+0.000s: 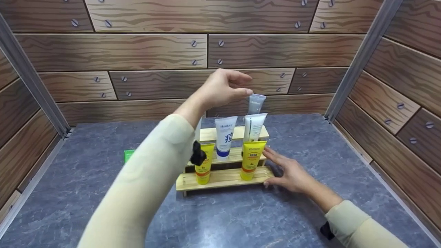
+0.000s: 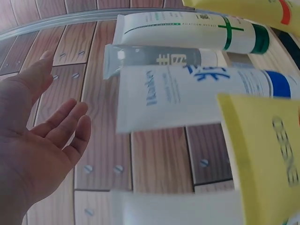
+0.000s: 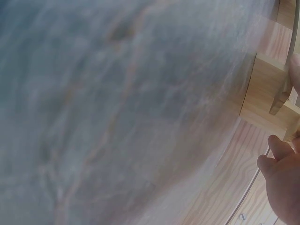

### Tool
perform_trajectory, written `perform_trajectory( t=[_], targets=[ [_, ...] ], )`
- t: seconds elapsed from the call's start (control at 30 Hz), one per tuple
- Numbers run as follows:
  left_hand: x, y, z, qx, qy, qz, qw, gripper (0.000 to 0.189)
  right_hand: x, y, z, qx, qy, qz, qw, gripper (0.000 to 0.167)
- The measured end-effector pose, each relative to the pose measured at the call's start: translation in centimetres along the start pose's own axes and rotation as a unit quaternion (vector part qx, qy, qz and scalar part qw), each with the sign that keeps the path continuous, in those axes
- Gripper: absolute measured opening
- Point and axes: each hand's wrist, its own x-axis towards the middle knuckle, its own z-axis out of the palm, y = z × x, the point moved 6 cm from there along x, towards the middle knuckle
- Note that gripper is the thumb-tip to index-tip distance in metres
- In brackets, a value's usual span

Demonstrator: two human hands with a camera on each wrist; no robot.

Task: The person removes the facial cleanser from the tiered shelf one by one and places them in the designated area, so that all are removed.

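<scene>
A stepped wooden rack [image 1: 224, 179] bears several squeeze tubes. Two yellow tubes [image 1: 253, 160] stand on its lowest step. Behind them are a white tube with a blue cap [image 1: 225, 134] and a white tube with green print [image 2: 197, 30]. A grey tube [image 1: 255, 103] stands at the back right. Just above and left of its top is my left hand [image 1: 225, 88], fingers loosely bent. In the left wrist view that palm holds nothing and is apart from the tubes. My right hand [image 1: 293, 174] holds the rack's right end, thumb at the front corner, fingers farther back.
My left sleeve [image 1: 148, 175] covers the rack's left end and most of another white tube [image 1: 198, 129]. A green item [image 1: 128, 155] peeks out left of that sleeve. Wood-patterned walls [image 1: 155, 51] enclose the grey marbled tabletop [image 1: 86, 148] at the back and sides.
</scene>
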Motion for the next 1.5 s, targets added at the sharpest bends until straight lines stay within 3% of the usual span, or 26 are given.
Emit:
perform_trajectory(
  t=[0.3,0.73,1.1,1.3,1.5],
  targets=[
    [1.1,-1.1,1.8,0.021,0.001,-0.002,0.9998,0.041,0.0,-0.1,0.1,0.005,-0.006,0.008,0.9999,0.102],
    [2.1,-2.1,3.6,0.044,-0.029,-0.014,0.9985,0.036,0.1,-0.1,-0.1,0.003,-0.005,0.009,0.9999,0.103],
    [2.1,-2.8,4.7,0.025,-0.063,-0.059,0.996,0.033,0.2,-0.3,-0.3,0.001,0.003,-0.006,1.0,0.101],
    [2.2,-3.1,4.9,0.017,-0.059,-0.066,0.9959,0.035,0.0,-0.2,-0.2,-0.001,0.001,-0.002,1.0,0.101],
    [2.4,-3.3,5.0,0.037,-0.05,-0.061,0.9962,0.038,-0.2,-0.1,-0.2,0.001,-0.001,0.005,1.0,0.101]
  ],
)
